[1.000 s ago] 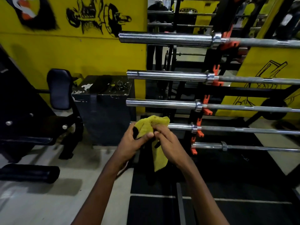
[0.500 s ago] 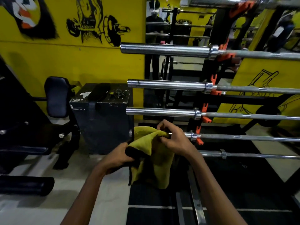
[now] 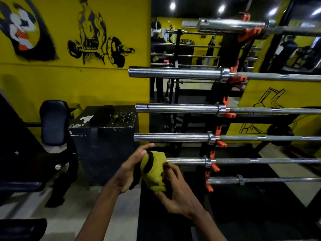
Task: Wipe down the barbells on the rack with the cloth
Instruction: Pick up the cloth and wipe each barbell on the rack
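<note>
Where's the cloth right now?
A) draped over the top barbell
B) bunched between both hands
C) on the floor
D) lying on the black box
B: the yellow cloth sits bunched between the left hand and the right hand, at the end of a lower barbell.

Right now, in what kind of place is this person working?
Most likely a gym: steel barbells lie on a rack, a weightlifter mural is painted on the yellow wall, and a padded machine stands at the left.
</note>
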